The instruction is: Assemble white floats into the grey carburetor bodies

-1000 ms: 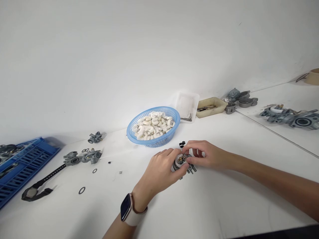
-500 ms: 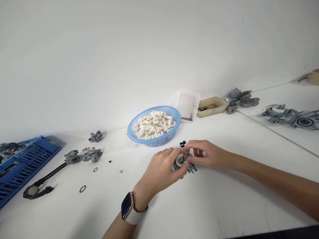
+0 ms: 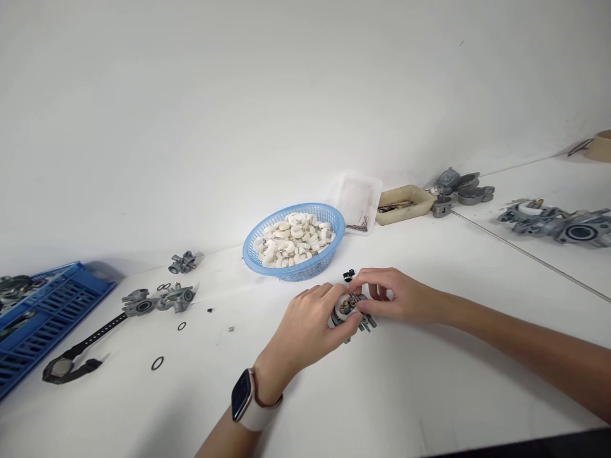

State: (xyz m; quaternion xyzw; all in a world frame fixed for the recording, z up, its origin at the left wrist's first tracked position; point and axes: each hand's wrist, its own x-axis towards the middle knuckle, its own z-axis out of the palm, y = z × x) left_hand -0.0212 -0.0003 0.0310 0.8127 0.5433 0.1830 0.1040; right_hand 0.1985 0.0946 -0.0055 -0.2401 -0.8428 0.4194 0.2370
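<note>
Between my hands, on the white table, is a grey metal carburetor (image 3: 368, 321) with a white float (image 3: 340, 308) and brass jets on its upper side. My left hand (image 3: 312, 321), a smartwatch on its wrist, grips the carburetor from the left with thumb and fingers. From the right, the thumb and index finger of my right hand (image 3: 389, 296) close in a pinch at the float's hinge side; what lies between those fingertips is too small to make out. Small black parts (image 3: 349, 275) lie just beyond the carburetor.
Behind stands a blue basket (image 3: 248, 254) of white floats, beside a clear tray (image 3: 377, 191) and a beige box (image 3: 415, 210) of small parts. More carburetors (image 3: 176, 297), black rings (image 3: 157, 363), a black-strapped watch (image 3: 62, 367) and a blue crate (image 3: 90, 286) are at left. Grey bowls (image 3: 472, 194) and carburetors (image 3: 580, 230) sit right.
The view has shifted very slightly. Both hands keep nearly the same position on the carburetor, with only tiny movement at the right fingertips.
</note>
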